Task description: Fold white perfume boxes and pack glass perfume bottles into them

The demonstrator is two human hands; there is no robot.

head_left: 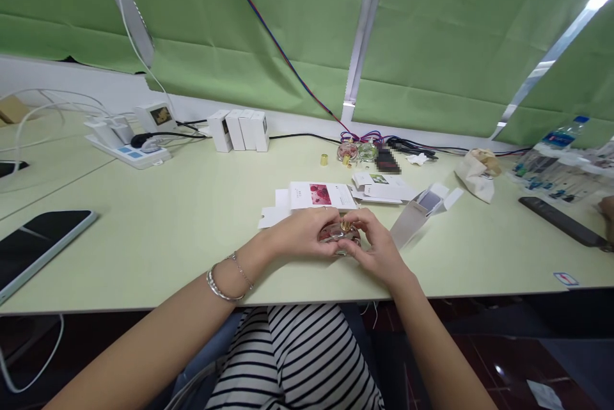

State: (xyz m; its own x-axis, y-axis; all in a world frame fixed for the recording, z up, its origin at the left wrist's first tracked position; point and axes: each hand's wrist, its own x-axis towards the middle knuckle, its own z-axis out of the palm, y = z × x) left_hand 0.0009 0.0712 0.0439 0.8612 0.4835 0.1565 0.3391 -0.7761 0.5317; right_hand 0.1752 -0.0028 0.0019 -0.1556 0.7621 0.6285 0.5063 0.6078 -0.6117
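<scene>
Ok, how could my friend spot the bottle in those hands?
On the pale table, near its front edge, the left hand and right hand meet. Between them is a pinkish glass bottle with gold on top. Two other glass ones sit by purple wires; only this one is held.

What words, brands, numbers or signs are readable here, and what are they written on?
Nothing can be quoted reliably:
White box with red flowers: print beside the picture, too small to read.
White box with green picture: any print is too small.
Water bottle: lettering on its blue label, too blurred.
Sticker at lower right: a red mark inside a blue border, unclear.
Held glass bottle: no lettering visible.
</scene>
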